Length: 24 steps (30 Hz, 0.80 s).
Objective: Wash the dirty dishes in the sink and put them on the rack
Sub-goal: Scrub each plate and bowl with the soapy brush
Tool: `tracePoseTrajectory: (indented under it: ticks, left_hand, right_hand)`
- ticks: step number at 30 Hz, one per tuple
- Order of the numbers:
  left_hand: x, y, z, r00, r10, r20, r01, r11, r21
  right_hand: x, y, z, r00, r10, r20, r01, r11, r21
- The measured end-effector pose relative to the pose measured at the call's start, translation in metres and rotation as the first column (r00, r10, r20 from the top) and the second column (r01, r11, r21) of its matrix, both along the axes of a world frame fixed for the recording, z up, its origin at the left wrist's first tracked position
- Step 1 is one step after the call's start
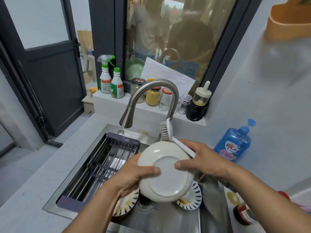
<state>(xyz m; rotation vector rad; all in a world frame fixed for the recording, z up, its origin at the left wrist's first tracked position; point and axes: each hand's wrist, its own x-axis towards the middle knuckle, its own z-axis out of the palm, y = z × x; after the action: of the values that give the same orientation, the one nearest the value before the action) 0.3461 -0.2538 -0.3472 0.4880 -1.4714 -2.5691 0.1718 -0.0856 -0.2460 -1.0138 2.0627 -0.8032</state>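
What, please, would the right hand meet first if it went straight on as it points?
The white plate, which its thumb touches while it holds the brush; beyond that, probably the left hand, depth unclear.

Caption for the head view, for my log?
Left hand and right hand hold a white plate, underside showing, over the sink; right hand also grips a scrub brush.

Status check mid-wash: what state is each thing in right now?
White plate: held over the sink, underside facing the camera.
Left hand: grips the plate's left rim.
Right hand: holds the brush, thumb on the plate.
Brush: bristles up, behind the plate's top rim.
Faucet: no water visible.
Rack: across the sink's left, no dishes seen on it.
Patterned dishes: in the sink, stained.
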Motion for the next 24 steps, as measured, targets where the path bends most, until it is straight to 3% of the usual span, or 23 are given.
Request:
tracePoseTrajectory:
  ticks: [3,6,11,13,15,18,21,24]
  left_hand:
    - [-0.011,0.005,0.010,0.995,-0.019,0.100,0.047,0.958,-0.283]
    - [-0.017,0.010,0.002,0.979,0.123,0.160,-0.051,0.917,-0.395]
    - [-0.018,0.011,-0.014,0.963,0.213,0.163,-0.140,0.918,-0.370]
    - [-0.017,0.013,-0.016,0.955,0.263,0.137,-0.203,0.917,-0.343]
    - [-0.013,0.013,-0.016,0.936,0.331,0.120,-0.291,0.918,-0.269]
    - [-0.007,0.010,-0.016,0.919,0.392,0.041,-0.392,0.920,0.005]
    - [-0.004,0.010,-0.016,0.904,0.427,-0.020,-0.400,0.863,0.309]
    - [-0.003,0.015,-0.016,0.899,0.436,0.039,-0.381,0.734,0.562]
  right_hand:
    - [0.001,-0.007,0.009,0.929,0.147,-0.340,-0.109,0.986,0.128]
    - [0.005,-0.013,0.025,0.683,0.303,-0.665,-0.144,0.948,0.284]
    - [0.025,-0.012,0.032,0.437,0.478,-0.762,-0.254,0.878,0.405]
    - [0.021,-0.012,0.033,0.475,0.466,-0.747,-0.195,0.883,0.427]
    - [0.005,-0.010,0.041,0.616,0.367,-0.697,-0.115,0.917,0.381]
    - [-0.018,0.004,0.040,0.812,0.208,-0.545,-0.061,0.960,0.275]
    - [-0.020,0.018,0.028,0.882,0.156,-0.444,-0.066,0.975,0.212]
    - [-0.010,0.025,0.013,0.904,0.113,-0.413,-0.053,0.987,0.154]
